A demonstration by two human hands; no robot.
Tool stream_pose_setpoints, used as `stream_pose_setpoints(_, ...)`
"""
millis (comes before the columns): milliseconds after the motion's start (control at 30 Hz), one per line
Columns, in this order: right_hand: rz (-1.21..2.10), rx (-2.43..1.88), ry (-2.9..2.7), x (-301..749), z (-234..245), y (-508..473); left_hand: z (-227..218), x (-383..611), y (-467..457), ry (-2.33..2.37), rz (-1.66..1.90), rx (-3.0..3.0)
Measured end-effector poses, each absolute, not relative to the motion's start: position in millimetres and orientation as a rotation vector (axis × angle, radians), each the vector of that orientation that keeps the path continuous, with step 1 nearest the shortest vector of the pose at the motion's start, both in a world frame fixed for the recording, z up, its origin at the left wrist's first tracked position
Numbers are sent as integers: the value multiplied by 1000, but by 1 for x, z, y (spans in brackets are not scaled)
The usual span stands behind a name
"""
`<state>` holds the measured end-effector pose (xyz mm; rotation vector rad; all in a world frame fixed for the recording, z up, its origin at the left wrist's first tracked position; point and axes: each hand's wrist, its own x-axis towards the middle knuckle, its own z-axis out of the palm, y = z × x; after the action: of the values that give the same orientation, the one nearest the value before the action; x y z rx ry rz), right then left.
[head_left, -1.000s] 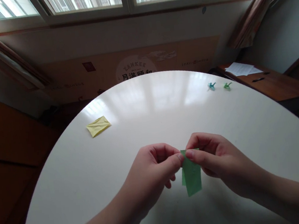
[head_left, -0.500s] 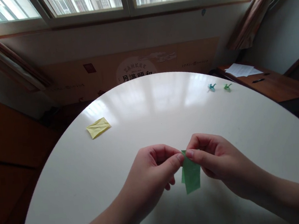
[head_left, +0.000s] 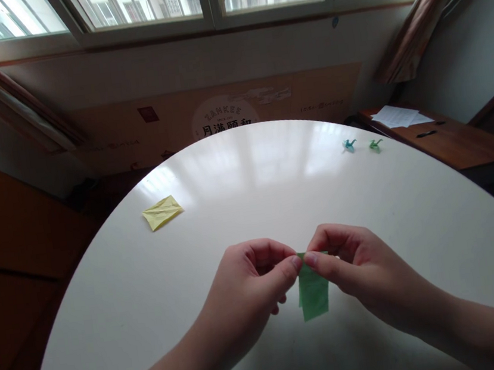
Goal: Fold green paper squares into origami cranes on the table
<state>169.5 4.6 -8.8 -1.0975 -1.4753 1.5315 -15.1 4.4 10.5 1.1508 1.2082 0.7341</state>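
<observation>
A folded piece of green paper (head_left: 314,294) hangs between my hands above the white round table (head_left: 242,221). My left hand (head_left: 258,279) pinches its top left corner between thumb and forefinger. Close beside it, my right hand (head_left: 346,257) grips the top edge the same way, thumb towards me. Both thumb tips almost touch. Part of a second layer shows behind the paper's left side. The fingers behind the paper are partly hidden.
Crumpled yellow paper (head_left: 163,213) lies at the table's left. Towards the far right edge stand a blue paper crane (head_left: 349,146) and a green paper crane (head_left: 375,145). Beyond them, a wooden desk (head_left: 462,143) holds white sheets (head_left: 398,115).
The green paper has turned slightly, and its top edge now shows to the right of my right thumb. My right hand has shifted slightly left and down; both hands keep their pinch.
</observation>
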Motion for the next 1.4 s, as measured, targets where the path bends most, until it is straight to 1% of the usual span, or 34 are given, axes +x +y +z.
stream_pose_setpoints(367,1469,-1109,-1527,169,-9,5,11,-14,3,1214,757,1168)
stream_pose_setpoints(533,1524,-1097,-1478,168,-8,5,12,-14,4,1227,806,1137)
stream_pose_setpoints(933,1768,-1014,-1130,164,-13,9,7,-16,4,1239,891,1112)
stream_pose_setpoints(1167,1828,-1009,-1108,167,-12,11,6,-16,5,1226,884,1126)
stream_pose_setpoints(1400,1768,-1027,-1172,169,-13,11,6,-15,6,1235,916,1083)
